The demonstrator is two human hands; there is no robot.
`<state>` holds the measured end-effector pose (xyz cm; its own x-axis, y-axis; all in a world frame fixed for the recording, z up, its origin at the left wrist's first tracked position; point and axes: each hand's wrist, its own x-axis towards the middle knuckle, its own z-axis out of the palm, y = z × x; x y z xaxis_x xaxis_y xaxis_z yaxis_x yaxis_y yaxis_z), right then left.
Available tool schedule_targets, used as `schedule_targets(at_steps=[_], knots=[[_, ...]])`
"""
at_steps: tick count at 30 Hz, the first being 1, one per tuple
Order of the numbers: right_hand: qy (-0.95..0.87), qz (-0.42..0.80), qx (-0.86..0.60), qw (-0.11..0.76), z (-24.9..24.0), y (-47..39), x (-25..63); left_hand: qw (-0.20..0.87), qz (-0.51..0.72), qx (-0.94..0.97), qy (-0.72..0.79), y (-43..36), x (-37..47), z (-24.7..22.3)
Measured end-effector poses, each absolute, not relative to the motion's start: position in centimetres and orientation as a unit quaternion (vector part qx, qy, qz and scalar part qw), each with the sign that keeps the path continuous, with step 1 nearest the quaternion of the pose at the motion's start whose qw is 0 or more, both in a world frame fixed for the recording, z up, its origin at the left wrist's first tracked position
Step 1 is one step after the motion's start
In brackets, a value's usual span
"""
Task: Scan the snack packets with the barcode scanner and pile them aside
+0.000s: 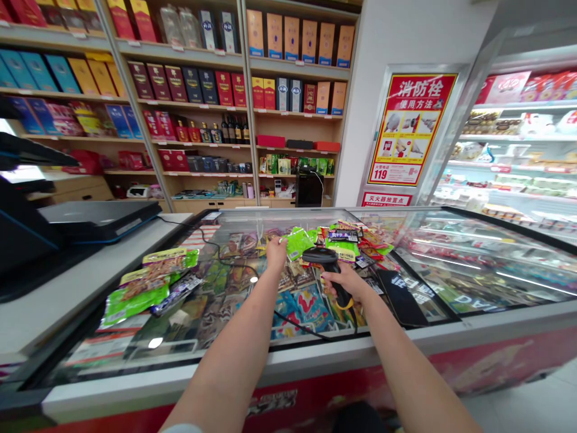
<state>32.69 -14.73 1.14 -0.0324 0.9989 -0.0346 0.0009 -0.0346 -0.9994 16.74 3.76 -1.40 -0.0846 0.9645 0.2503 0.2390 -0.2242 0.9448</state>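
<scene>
My left hand (pixel 276 252) is closed on the edge of a green snack packet (pixel 298 242), held above the freezer's glass top. My right hand (pixel 345 281) grips the handle of a black barcode scanner (pixel 321 257), whose head points left toward the packet. The scanner's cable (pixel 297 325) runs across the glass beneath my forearm. Behind the scanner lies a heap of snack packets (pixel 356 236), red, green and dark. A second pile of snack packets (pixel 148 282), green, yellow and purple, rests on the glass at the left.
The chest freezer (pixel 478 337) has frozen goods under its glass. A counter (pixel 27 319) with a flat black device (pixel 99 219) stands at left. Shelves of boxed bottles (pixel 193 84) line the back. A fire-hydrant poster (pixel 412 129) hangs beside a lit fridge (pixel 518 150).
</scene>
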Motion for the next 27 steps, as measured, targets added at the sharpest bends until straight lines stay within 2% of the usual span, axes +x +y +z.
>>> schedule_targets(at_steps=[6,11,22,27], knots=[[-0.493,0.524,-0.488,0.495,1.4,-14.4,31.9,0.355,0.532,0.574,0.511,3.7,15.9,-0.9],[-0.497,0.549,-0.447,0.502,1.6,-12.9,29.7,0.331,0.539,0.571,0.522,3.3,12.0,0.7],[-0.516,0.622,-0.378,0.451,2.3,-8.9,19.2,0.146,0.459,0.576,0.660,1.3,-2.8,4.3],[-0.528,0.646,-0.354,0.423,2.0,-7.5,14.2,0.102,0.439,0.552,0.701,0.7,-9.2,5.1]])
